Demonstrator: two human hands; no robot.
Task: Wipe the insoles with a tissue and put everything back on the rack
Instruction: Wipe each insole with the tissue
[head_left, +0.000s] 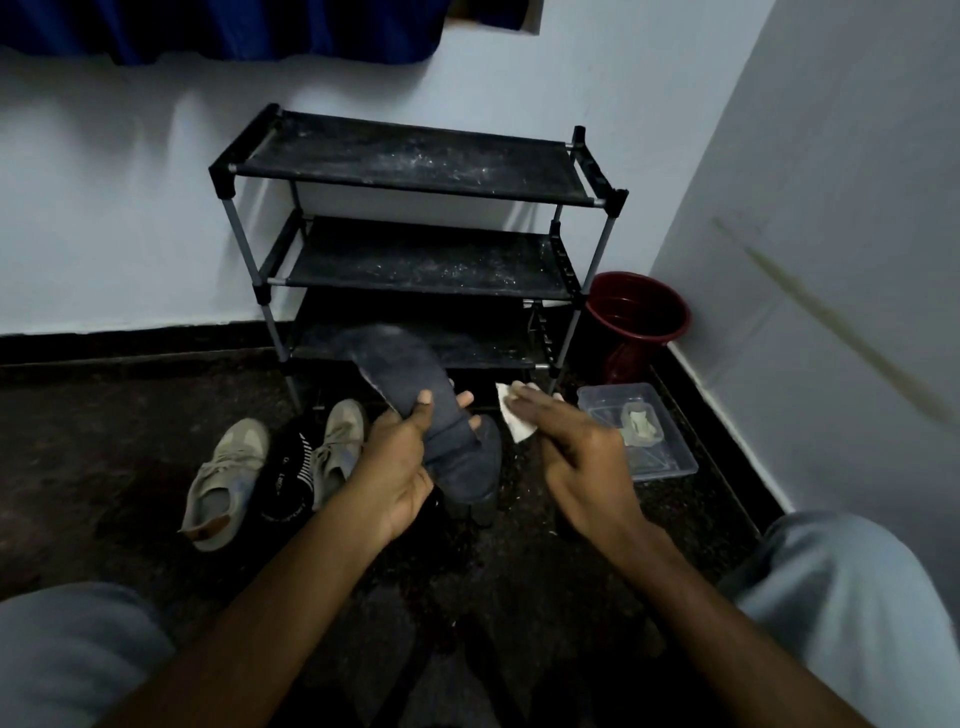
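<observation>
This is looking like a lived-in corner of a home. A tiered black shoe rack (415, 171) is standing against a pale painted wall (104, 208), its fabric shelves showing dust. In front of the rack and to its left, beige sneakers (228, 478) are lying on the dark speckled floor (104, 441). Just right of the rack, a maroon plastic bin (639, 317) is sitting in the corner, near a clear plastic box (670, 462). Above the rack, to its left, a dark blue curtain (234, 26) is hanging.
</observation>
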